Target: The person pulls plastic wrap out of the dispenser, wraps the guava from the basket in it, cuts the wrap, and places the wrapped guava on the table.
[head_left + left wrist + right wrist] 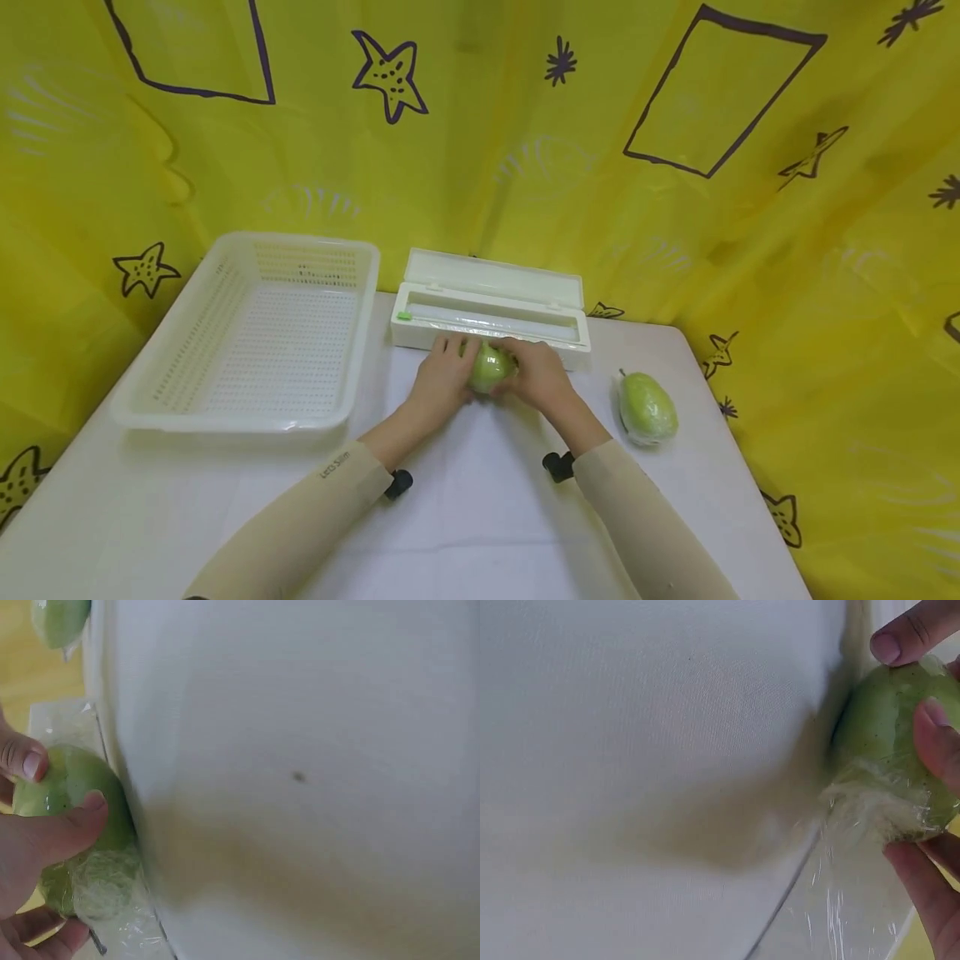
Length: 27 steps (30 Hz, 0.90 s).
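Note:
Both hands grip a green mango [491,368] just in front of the white cling film box [491,335]. The left hand [444,375] holds it from the left and the right hand [536,375] from the right. In the left wrist view the left thumb [79,825] lies along the skin, with fingertips near the dark stem [98,942]. Clear cling film [881,802] covers the fruit and bunches up in wrinkles at one end. In the right wrist view the right thumb [939,742] presses the mango's side, fingers beneath.
A second film-wrapped mango [647,408] lies on the table [480,517] to the right. To the left stands a white slotted basket [360,358]. The box's lid [495,275] is raised, showing the film roll and a green slider [405,316]. A yellow patterned curtain [465,167] hangs behind.

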Motion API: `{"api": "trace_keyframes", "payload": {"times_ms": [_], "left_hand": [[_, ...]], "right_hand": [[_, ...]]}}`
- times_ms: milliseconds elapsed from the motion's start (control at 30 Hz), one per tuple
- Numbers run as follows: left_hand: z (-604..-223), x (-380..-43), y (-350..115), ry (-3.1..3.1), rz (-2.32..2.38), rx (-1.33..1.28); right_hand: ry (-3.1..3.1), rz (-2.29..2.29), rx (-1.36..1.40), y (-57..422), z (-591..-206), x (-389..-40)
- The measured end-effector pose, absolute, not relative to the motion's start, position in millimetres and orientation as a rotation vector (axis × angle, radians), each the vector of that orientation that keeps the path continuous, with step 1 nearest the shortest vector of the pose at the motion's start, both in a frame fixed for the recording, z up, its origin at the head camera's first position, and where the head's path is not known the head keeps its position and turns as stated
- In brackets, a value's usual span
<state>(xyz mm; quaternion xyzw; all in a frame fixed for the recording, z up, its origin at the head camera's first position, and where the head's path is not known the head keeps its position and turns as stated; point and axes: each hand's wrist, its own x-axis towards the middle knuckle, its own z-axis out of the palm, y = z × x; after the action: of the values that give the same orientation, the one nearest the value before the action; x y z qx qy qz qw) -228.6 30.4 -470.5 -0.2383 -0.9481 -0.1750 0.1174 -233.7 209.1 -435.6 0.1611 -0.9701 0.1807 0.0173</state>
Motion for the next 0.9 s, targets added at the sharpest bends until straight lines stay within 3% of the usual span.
{"api": "trace_keyframes", "payload": {"times_ms": [267,500,900], "left_hand": [[-460.0,-230.3,28.1,-2.77,-0.534,-0.73],[-459.2,-231.2,29.0,-2.845,-0.471,-0.73],[-464.1,-233.1,32.8,-2.86,-0.743,-0.627]], "right_hand": [[-2.899,0.724,0.507,218.4,-446.3,-226.0],[-2.707,0.579,0.544,212.0,-462.3,-202.4],[-2.862,0.722,0.435,218.4,-448.3,-216.5]]}}
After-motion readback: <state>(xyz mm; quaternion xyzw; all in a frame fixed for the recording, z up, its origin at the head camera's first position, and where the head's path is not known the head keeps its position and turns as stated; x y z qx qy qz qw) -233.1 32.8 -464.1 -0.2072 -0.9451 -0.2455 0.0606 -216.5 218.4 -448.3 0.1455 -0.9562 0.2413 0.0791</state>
